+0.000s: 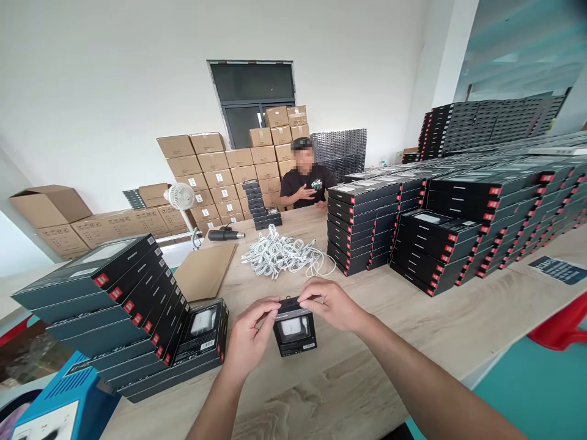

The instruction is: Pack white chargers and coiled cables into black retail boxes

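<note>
A small black retail box (296,342) stands upright on the table in front of me. Through its clear window a white charger-like block shows, with what looks like a cable end beside it. My left hand (252,333) pinches the box's upper left corner between thumb and fingers. At the upper right corner my right hand (334,305) grips the top edge the same way. The top of the box is partly hidden by my fingers. Beyond it lies a tangled heap of white cables (282,252).
Stacks of black boxes stand at the left (137,305) and right (362,226). Behind the cables are a heat gun (226,234), a flat cardboard sheet (204,272) and a white fan (180,197). A blue machine (68,391) is lower left. Another person (306,183) sits across the table.
</note>
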`<state>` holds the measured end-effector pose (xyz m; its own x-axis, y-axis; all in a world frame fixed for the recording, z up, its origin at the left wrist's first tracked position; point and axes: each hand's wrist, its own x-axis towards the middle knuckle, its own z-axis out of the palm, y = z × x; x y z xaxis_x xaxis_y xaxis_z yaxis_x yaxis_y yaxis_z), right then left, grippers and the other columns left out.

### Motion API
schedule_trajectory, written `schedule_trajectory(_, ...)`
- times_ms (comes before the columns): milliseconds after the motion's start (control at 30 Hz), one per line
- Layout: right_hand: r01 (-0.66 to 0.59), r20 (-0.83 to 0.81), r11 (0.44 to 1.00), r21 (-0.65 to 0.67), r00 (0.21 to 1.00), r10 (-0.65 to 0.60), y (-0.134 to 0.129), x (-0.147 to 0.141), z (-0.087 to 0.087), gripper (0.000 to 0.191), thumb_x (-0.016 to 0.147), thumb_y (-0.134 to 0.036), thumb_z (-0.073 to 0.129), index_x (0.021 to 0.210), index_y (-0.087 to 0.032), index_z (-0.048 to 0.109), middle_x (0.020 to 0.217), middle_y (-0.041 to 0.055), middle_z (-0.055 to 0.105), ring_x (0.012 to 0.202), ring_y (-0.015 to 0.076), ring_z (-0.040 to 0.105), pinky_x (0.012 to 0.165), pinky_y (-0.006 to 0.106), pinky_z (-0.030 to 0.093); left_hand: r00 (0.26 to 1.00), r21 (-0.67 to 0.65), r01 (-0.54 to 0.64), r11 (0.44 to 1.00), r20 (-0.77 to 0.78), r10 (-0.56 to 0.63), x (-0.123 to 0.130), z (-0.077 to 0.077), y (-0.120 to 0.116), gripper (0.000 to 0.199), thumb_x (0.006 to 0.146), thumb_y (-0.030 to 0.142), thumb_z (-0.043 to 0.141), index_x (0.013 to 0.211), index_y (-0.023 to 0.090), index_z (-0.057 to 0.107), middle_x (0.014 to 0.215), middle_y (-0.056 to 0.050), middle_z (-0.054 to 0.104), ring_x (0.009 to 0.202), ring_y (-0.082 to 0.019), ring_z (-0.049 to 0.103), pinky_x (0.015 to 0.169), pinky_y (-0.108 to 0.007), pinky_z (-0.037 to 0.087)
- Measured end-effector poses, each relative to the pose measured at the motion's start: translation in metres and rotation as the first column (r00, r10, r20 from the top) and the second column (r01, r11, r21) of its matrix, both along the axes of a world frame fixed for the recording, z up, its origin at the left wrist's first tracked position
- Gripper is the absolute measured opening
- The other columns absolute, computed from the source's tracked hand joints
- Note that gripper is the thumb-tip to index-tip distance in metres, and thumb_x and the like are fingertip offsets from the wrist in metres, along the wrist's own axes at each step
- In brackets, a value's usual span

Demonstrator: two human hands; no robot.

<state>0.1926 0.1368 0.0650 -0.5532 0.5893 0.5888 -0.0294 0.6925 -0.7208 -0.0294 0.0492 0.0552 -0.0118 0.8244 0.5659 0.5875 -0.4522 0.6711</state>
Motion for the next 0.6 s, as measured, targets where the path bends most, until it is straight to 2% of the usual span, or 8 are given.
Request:
schedule_trajectory(167,-0.059,0.032,0.998,-0.02,0.998,0.06,-0.002,0.008,-0.013,0.014,0.088,-0.026,0.065,0.098,-0.024,0.075,0.115,0.0077,0.064,0.101,0.0203,0.063,0.089,0.035,0.05,0.995,-0.042,0.059,0.997,0.08,-0.056,-0.005,-0.017,-0.001,0.021,0.092,0.032,0.058,0.102,0.025,0.075,0.128,-0.009,0.068,0.122,-0.024,0.061,0.104,-0.036,0.048)
schedule_trajectory(267,-0.06,-0.03,0.985,-0.164,0.998,0.056,0.003,0.003,-0.027,0.021,0.087,-0.029,0.066,0.107,-0.025,0.073,0.114,0.0073,0.067,0.102,0.0213,0.063,0.091,0.037,0.051,0.964,-0.08,0.079,0.994,0.261,-0.056,-0.001,-0.021,0.003,0.03,0.088,0.037,0.065,0.115,0.025,0.071,0.138,-0.01,0.062,0.13,-0.027,0.056,0.108,-0.04,0.045)
schedule_trajectory(333,-0.026,-0.138,0.941,-0.337,0.99,-0.022,0.009,-0.002,-0.033,0.025,0.084,-0.035,0.069,0.106,-0.024,0.073,0.106,0.0061,0.07,0.096,0.0216,0.065,0.086,0.038,0.053,0.907,-0.137,0.092,0.986,0.419,-0.026,0.005,-0.02,0.004,0.054,0.083,0.041,0.07,0.134,0.028,0.059,0.148,-0.01,0.053,0.133,-0.029,0.053,0.109,-0.043,0.045)
schedule_trajectory(400,-0.02,-0.24,0.85,-0.526,0.963,-0.126,0.015,-0.005,-0.035,0.032,0.079,-0.043,0.073,0.104,-0.024,0.073,0.102,0.0053,0.071,0.09,0.0215,0.065,0.08,0.038,0.055,0.846,-0.234,0.116,0.965,0.532,0.028,0.011,-0.016,0.0,0.072,0.08,0.044,0.073,0.145,0.03,0.047,0.153,-0.011,0.046,0.134,-0.031,0.052,0.107,-0.044,0.047)
schedule_trajectory(467,-0.048,-0.293,0.761,-0.648,0.937,-0.191,0.016,-0.004,-0.034,0.038,0.074,-0.049,0.076,0.102,-0.024,0.073,0.101,0.0048,0.072,0.086,0.0208,0.064,0.073,0.035,0.055,0.816,-0.347,0.174,0.922,0.574,0.063,0.016,-0.015,-0.01,0.07,0.08,0.045,0.073,0.143,0.027,0.049,0.15,-0.014,0.05,0.133,-0.033,0.053,0.103,-0.044,0.05)
schedule_trajectory(500,-0.062,-0.307,0.736,-0.674,0.93,-0.202,0.016,-0.003,-0.032,0.039,0.072,-0.05,0.078,0.101,-0.024,0.074,0.101,0.0046,0.072,0.085,0.0204,0.064,0.071,0.034,0.055,0.808,-0.39,0.214,0.896,0.586,0.062,0.018,-0.016,-0.016,0.067,0.08,0.045,0.073,0.141,0.026,0.052,0.147,-0.015,0.053,0.131,-0.034,0.054,0.1,-0.044,0.052)
schedule_trajectory(600,-0.081,-0.313,0.722,-0.687,0.93,-0.194,0.009,0.001,-0.027,0.04,0.069,-0.049,0.081,0.1,-0.024,0.076,0.1,0.0043,0.073,0.085,0.0197,0.064,0.071,0.033,0.054,0.759,-0.408,0.325,0.853,0.651,0.023,0.021,-0.022,-0.034,0.065,0.081,0.043,0.073,0.141,0.026,0.053,0.142,-0.016,0.058,0.121,-0.034,0.061,0.092,-0.043,0.056)
